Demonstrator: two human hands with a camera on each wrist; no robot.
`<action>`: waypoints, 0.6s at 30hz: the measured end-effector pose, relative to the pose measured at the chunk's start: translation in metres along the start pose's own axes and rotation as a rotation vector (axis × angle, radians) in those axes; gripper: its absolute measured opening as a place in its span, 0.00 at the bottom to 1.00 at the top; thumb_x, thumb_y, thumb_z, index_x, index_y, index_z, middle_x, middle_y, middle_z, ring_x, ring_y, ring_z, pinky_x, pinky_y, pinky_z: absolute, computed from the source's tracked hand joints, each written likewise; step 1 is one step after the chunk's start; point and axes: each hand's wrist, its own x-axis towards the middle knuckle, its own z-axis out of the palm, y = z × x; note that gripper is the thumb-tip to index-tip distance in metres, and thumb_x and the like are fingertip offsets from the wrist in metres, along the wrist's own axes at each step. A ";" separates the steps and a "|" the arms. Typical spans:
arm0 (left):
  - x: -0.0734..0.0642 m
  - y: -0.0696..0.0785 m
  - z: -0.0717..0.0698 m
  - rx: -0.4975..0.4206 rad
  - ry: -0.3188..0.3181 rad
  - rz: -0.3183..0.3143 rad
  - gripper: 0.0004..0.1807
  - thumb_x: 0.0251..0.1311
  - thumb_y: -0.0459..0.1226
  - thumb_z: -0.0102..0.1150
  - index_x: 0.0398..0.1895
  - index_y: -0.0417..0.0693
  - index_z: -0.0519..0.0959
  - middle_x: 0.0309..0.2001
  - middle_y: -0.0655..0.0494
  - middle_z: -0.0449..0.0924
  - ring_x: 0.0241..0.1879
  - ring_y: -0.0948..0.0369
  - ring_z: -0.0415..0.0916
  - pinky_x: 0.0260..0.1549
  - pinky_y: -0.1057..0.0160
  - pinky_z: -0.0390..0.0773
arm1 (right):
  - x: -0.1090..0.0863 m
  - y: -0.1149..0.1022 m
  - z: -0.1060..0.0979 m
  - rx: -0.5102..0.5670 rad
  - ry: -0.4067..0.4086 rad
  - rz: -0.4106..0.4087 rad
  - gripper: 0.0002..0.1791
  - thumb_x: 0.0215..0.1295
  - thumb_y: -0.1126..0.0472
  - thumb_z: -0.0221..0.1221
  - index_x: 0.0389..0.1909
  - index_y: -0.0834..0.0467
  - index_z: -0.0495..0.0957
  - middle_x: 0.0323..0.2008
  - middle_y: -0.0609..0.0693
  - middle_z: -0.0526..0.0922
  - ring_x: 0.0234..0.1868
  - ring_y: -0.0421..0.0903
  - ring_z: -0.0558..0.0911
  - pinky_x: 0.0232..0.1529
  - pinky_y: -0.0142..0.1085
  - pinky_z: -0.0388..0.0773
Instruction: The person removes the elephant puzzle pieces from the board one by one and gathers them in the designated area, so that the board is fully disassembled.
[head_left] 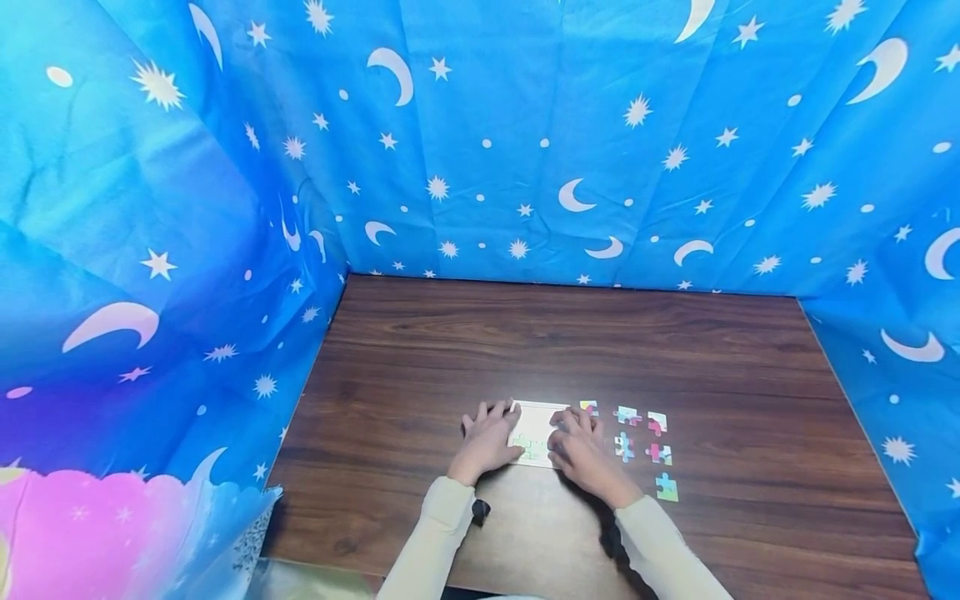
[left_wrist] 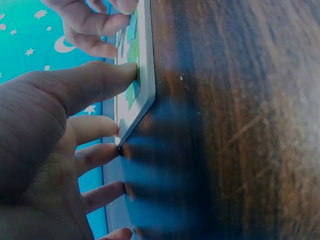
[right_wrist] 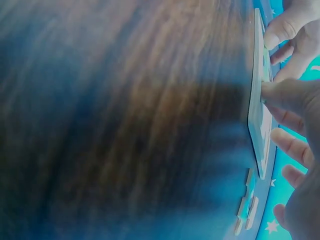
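Note:
A flat white puzzle tray (head_left: 542,417) lies on the table, with green and light blue jigsaw pieces (head_left: 531,450) fitted along its near side. My left hand (head_left: 487,442) is at the tray's left side. In the left wrist view its thumb presses on a green piece by the near rim, while the index finger touches the corner and the other fingers spread onto the table. From the right, my right hand (head_left: 583,450) reaches over the tray. The right wrist view has its thumb (right_wrist: 282,94) on the near rim, fingers loosely bent beyond; part of the tray is hidden beneath it.
Several loose jigsaw pieces (head_left: 624,447) lie right of the tray, one of them (head_left: 589,407) just behind my right hand. The brown wooden table (head_left: 420,350) is bounded by a blue star-and-moon cloth (head_left: 495,167) at the back and sides.

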 end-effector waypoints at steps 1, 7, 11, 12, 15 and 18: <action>0.000 0.000 0.000 0.002 0.001 -0.001 0.42 0.56 0.51 0.69 0.74 0.50 0.69 0.72 0.50 0.66 0.64 0.46 0.63 0.46 0.44 0.63 | 0.001 0.001 0.000 -0.002 0.004 -0.013 0.08 0.52 0.64 0.72 0.24 0.52 0.80 0.52 0.59 0.77 0.60 0.65 0.66 0.54 0.68 0.58; 0.001 0.001 0.002 -0.002 -0.001 -0.012 0.42 0.55 0.50 0.70 0.74 0.51 0.70 0.72 0.51 0.66 0.64 0.46 0.63 0.47 0.45 0.63 | 0.002 0.005 -0.003 -0.027 0.002 -0.041 0.08 0.53 0.62 0.70 0.24 0.51 0.78 0.53 0.59 0.76 0.62 0.66 0.66 0.56 0.72 0.57; 0.001 0.001 0.001 -0.005 0.003 -0.014 0.41 0.56 0.50 0.71 0.74 0.51 0.70 0.72 0.51 0.66 0.65 0.46 0.63 0.47 0.44 0.63 | 0.000 0.007 -0.009 0.009 0.009 -0.031 0.09 0.54 0.63 0.70 0.24 0.50 0.78 0.53 0.60 0.76 0.62 0.68 0.65 0.57 0.72 0.56; 0.002 0.001 0.001 -0.006 0.006 -0.013 0.41 0.56 0.50 0.71 0.73 0.51 0.70 0.72 0.51 0.66 0.65 0.46 0.63 0.47 0.44 0.63 | -0.002 0.008 -0.010 0.018 0.016 -0.031 0.09 0.53 0.63 0.70 0.24 0.50 0.78 0.53 0.60 0.76 0.62 0.68 0.66 0.57 0.71 0.56; 0.001 0.001 0.001 -0.015 0.014 -0.009 0.41 0.56 0.50 0.71 0.73 0.50 0.70 0.72 0.51 0.66 0.64 0.45 0.63 0.47 0.43 0.63 | -0.008 0.011 -0.014 0.042 0.040 -0.039 0.11 0.53 0.65 0.70 0.24 0.49 0.76 0.52 0.61 0.77 0.61 0.69 0.66 0.56 0.70 0.56; 0.000 0.001 0.001 -0.022 0.011 -0.009 0.41 0.56 0.50 0.71 0.73 0.50 0.70 0.72 0.50 0.66 0.64 0.45 0.63 0.47 0.43 0.63 | -0.017 0.013 -0.018 0.053 0.060 -0.046 0.12 0.54 0.66 0.70 0.25 0.50 0.76 0.51 0.62 0.77 0.60 0.69 0.66 0.54 0.69 0.55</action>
